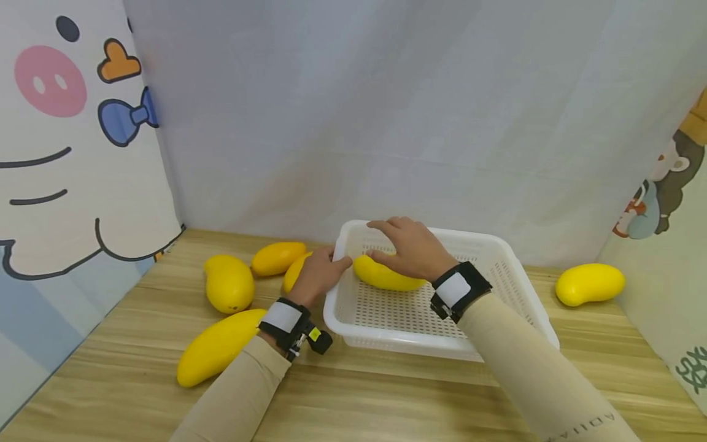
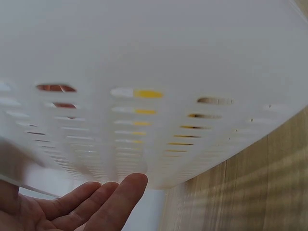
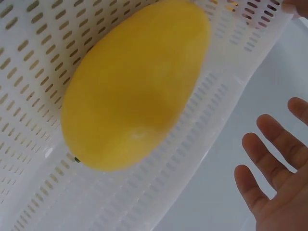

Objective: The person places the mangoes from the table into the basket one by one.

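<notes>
A white perforated plastic basket (image 1: 409,345) stands on the wooden table, with one yellow mango (image 1: 391,276) lying inside near its left end. My left hand (image 1: 316,277) grips the basket's left rim, thumb over the edge. In the left wrist view, the fingers (image 2: 122,195) lie along the outside of the slotted basket wall (image 2: 159,53). Over the basket, my right hand (image 1: 415,248) is spread above the mango. The right wrist view shows that hand (image 3: 281,187) with its fingers apart and holding nothing, beside the mango (image 3: 137,91).
Left of the basket lie several more mangoes, among them a rounded one (image 1: 229,285), a small one (image 1: 278,258) and a long one (image 1: 218,350) by my left forearm. Another mango (image 1: 590,284) rests at the right. A pale cloth wall (image 1: 386,123) closes off the back.
</notes>
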Demonstrator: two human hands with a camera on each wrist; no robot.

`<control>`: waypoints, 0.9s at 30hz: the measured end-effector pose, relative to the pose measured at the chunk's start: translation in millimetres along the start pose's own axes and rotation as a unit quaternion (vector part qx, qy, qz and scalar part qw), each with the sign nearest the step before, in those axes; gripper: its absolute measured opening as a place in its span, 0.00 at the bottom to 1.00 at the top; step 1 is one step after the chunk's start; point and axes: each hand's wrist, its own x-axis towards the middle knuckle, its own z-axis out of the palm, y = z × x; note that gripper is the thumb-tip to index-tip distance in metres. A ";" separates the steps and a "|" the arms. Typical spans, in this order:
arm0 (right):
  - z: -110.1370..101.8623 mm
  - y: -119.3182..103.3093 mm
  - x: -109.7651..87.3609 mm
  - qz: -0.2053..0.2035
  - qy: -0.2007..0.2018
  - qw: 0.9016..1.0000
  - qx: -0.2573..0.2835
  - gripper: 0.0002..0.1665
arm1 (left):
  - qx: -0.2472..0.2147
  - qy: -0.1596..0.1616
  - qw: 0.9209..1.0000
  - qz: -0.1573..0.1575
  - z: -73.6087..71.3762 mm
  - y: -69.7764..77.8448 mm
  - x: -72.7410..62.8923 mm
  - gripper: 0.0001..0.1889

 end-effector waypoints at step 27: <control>-17.8 15.1 -31.3 0.011 0.136 0.989 0.058 0.33 | 0.024 0.020 1.000 0.000 5.2 -0.9 6.0 0.21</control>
